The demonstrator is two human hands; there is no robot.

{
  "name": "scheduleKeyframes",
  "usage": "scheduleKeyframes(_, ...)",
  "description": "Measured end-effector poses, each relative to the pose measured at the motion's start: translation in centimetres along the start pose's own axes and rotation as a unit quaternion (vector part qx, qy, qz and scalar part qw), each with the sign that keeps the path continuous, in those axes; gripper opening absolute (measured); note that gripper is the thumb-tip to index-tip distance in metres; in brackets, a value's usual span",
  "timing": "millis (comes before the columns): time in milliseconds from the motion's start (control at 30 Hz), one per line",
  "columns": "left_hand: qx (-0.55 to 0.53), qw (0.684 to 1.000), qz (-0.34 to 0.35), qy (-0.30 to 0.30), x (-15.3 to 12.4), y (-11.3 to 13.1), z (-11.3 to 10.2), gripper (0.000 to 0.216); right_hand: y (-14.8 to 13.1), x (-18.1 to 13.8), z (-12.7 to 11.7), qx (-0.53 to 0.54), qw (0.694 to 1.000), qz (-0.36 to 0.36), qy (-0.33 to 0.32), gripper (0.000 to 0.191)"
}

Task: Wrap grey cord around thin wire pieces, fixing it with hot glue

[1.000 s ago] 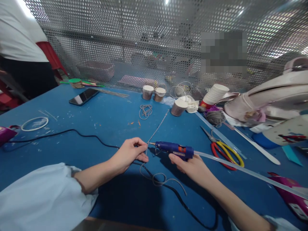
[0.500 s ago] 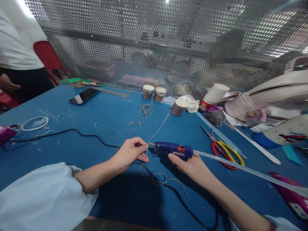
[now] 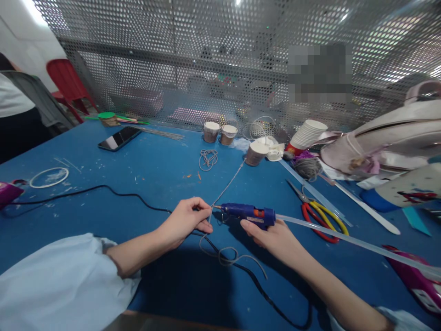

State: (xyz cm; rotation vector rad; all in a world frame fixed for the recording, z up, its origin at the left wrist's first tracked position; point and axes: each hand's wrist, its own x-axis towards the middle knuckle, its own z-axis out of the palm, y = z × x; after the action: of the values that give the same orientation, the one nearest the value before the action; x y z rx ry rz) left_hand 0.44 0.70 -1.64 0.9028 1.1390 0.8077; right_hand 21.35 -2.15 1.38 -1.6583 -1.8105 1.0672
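Note:
My left hand [image 3: 184,220] pinches a thin grey cord [image 3: 225,186] just above the blue table [image 3: 144,174]. The cord runs away from the pinch toward the paper cups, and its loose end curls below the hand [image 3: 227,256]. My right hand [image 3: 272,236] grips a blue glue gun [image 3: 248,212] lying level, its metal tip touching the cord at my left fingertips. A long clear glue stick [image 3: 347,241] sticks out of the gun's back to the right. The gun's black cable [image 3: 113,192] snakes off to the left.
Red-and-yellow scissors [image 3: 322,216], a grey yarn ball [image 3: 308,168], a stack of white cups [image 3: 308,134], paper cups [image 3: 220,132] and a cord coil [image 3: 208,158] lie beyond. A phone [image 3: 119,138] and a wire ring [image 3: 48,177] sit left. A person [image 3: 17,115] stands far left by a red chair [image 3: 67,85].
My hands and the glue gun have stayed almost still, the tip nudging closer to the cord. The person at far left has moved out leftward, baring the red chair.

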Motion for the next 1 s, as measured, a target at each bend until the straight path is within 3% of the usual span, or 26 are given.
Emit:
scheduleKeyframes(133,0.005,1.0,0.001,-0.001,-0.04,0.1,0.03,0.008,-0.24,-0.21,-0.16,-0.009,0.999,0.002,-0.031,0.038)
scheduleKeyframes(367,-0.003,1.0,-0.001,0.004,-0.04,0.07,0.06,0.011,-0.26,-0.15,-0.24,-0.024,1.0,0.007,0.004,0.037)
scheduleKeyframes(567,-0.001,1.0,-0.003,0.004,-0.04,0.11,0.03,0.005,-0.17,-0.3,-0.46,-0.018,0.999,0.002,-0.046,0.039)
scheduleKeyframes(833,-0.02,1.0,-0.007,0.012,0.07,0.06,0.14,0.007,-0.28,0.01,-0.39,-0.032,0.999,0.006,-0.002,0.037)
scheduleKeyframes(1000,-0.016,1.0,-0.005,0.009,0.13,-0.07,0.02,0.007,-0.25,-0.16,-0.43,-0.04,0.999,0.006,-0.024,0.036)
